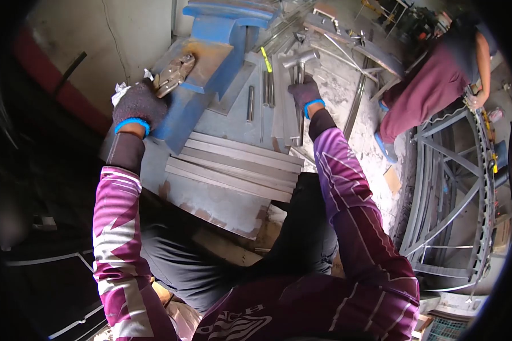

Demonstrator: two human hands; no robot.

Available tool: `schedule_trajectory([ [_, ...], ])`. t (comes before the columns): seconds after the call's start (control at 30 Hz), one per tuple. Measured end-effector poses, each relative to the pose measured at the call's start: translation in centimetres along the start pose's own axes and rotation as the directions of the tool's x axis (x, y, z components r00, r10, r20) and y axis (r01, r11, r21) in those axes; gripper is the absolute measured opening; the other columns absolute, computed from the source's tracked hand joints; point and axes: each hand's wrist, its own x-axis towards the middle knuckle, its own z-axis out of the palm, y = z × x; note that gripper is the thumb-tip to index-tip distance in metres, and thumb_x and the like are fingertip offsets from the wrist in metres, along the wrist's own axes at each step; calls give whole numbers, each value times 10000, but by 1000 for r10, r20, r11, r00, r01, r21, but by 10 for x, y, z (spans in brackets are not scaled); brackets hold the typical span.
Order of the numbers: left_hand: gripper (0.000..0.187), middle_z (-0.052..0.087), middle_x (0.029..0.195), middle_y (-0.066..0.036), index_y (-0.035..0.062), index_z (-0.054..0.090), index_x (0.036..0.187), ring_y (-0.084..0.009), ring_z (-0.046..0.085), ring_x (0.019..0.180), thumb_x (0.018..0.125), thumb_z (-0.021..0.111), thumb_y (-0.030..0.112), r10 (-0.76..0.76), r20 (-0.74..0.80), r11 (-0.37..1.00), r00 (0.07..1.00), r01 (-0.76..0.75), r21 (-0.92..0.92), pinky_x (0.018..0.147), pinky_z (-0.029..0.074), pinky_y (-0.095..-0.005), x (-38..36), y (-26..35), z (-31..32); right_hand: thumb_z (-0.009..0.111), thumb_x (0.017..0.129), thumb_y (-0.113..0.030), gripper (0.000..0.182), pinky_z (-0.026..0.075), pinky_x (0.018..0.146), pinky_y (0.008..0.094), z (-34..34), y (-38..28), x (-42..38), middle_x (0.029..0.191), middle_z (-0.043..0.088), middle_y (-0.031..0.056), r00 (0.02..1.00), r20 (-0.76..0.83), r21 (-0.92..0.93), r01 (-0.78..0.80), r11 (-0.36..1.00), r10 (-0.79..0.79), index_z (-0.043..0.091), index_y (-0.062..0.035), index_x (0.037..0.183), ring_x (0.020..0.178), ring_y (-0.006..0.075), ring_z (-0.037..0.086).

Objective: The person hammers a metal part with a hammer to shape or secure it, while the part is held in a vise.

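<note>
My left hand [139,105], in a dark glove with a blue cuff, is closed round the handles of metal locking pliers [176,71] beside the blue anvil-like block [210,42]. The pliers' head lies over the block's rusty top. My right hand [307,94], gloved too, grips a hammer [300,58], its head up and its handle running down past my fist. Several flat metal strips [239,162] lie side by side on the metal table [210,199] nearer me. Short round bars [251,103] and a yellow marker [266,59] are between my hands.
At the right, another person [438,79] bends over a curved metal frame [452,165], one hand on it. Long bars and metal scraps [355,48] lie on the floor at the upper right. A wall [96,40] rises at the upper left.
</note>
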Motion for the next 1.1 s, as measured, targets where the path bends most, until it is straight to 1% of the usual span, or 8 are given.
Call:
schedule_trajectory([
  [0.2, 398, 677, 1134, -267, 67, 654, 1178, -439, 650, 1079, 861, 606, 303, 16, -33, 999, 999, -17, -34, 936, 526, -506, -1, 3, 1, 700, 761, -79, 268, 480, 459, 404, 3, -10, -10, 707, 668, 134, 976, 135, -148, -149, 978, 170, 575, -3, 986, 531, 244, 624],
  [0.3, 407, 671, 1150, -265, 66, 647, 1193, -428, 638, 1110, 856, 610, 290, 2, -16, 1000, 1000, -2, -25, 950, 519, -504, 0, 4, 0, 683, 766, -84, 239, 501, 498, 401, -6, 5, -4, 689, 668, 145, 993, 107, -388, -5, 922, 50, 573, -8, 963, 557, 244, 643],
  [0.4, 428, 666, 1160, -271, 66, 639, 1215, -429, 631, 1126, 844, 612, 278, -16, -5, 999, 1000, 16, -33, 968, 508, -494, 0, 2, 2, 742, 719, -287, 431, 520, 881, 477, -23, 14, -8, 989, 674, 306, 993, 72, -454, 120, 883, -98, 614, -4, 1018, 1001, 464, 646],
  [0.5, 443, 666, 1174, -273, 56, 633, 1233, -435, 632, 1126, 845, 584, 264, -23, 5, 999, 1000, 24, -42, 979, 502, -484, 3, 1, 7, 737, 803, -93, 342, 504, 500, 378, -57, -43, -61, 732, 632, 121, 970, 211, -196, 160, 967, -118, 562, -15, 1086, 562, 209, 632],
  [0.53, 454, 666, 1179, -271, 53, 630, 1244, -438, 632, 1127, 844, 577, 261, -19, -6, 998, 1000, 19, -53, 983, 500, -482, 3, 0, 7, 732, 833, -90, 364, 493, 488, 370, -64, -50, -73, 720, 619, 107, 952, 273, -77, 167, 983, -140, 556, -11, 1142, 550, 204, 622],
  [0.6, 474, 665, 1189, -268, 55, 628, 1262, -436, 629, 1138, 847, 574, 278, -20, 10, 999, 1000, 20, -27, 988, 498, -477, 5, -2, 7, 750, 846, -139, 390, 534, 602, 378, -73, -74, -107, 804, 657, 125, 943, 331, -359, 112, 926, 14, 581, -15, 1175, 660, 225, 660],
  [0.7, 502, 665, 1213, -249, 75, 630, 1278, -417, 625, 1160, 856, 571, 340, -12, -15, 1000, 1000, 12, -11, 1012, 489, -475, 2, -1, 8, 784, 821, -253, 409, 513, 889, 388, -65, -54, -147, 976, 703, 174, 902, 431, -474, 257, 842, -32, 663, -44, 1151, 954, 302, 673],
  [1.1, 517, 657, 1229, -247, 63, 630, 1269, -410, 618, 1176, 859, 572, 372, -28, -2, 1000, 1000, 28, -3, 1009, 488, -476, 6, -2, 10, 679, 857, -408, 389, 526, 848, 516, 21, -82, -140, 1038, 704, 179, 827, 540, -690, 543, 478, -158, 640, -107, 1100, 1006, 393, 670],
])
